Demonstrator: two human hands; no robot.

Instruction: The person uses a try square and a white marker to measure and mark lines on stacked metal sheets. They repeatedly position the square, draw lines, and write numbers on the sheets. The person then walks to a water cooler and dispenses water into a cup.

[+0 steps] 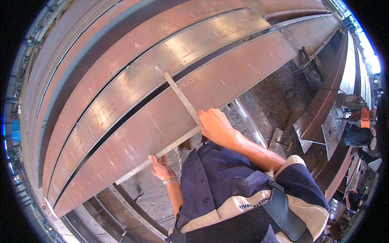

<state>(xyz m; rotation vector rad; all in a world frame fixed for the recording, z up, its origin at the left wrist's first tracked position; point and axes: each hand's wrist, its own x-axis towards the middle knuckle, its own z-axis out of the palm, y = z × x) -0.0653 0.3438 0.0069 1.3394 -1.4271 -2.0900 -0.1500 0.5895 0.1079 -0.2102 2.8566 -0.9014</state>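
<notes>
A steel framing square (182,97) lies on the nearest reddish-brown steel beam (137,133). One leg crosses the beam's flat face, and the other runs along its near edge. My right hand (219,126) is closed at the square's corner, and its fist hides that part; whether it also holds something small cannot be made out. My left hand (162,167), with a bracelet at the wrist, pinches the lower leg at the beam edge, thumb on top and fingers partly hidden below. Pale chalk marks and short lines are on the beam face.
More long steel beams (162,40) lie side by side beyond, with narrow dark gaps between them. At the right are I-beams (324,125) and an orange-and-grey machine (362,116), with another person's legs (358,135) beside it. Steel supports (249,121) stand under the near beam.
</notes>
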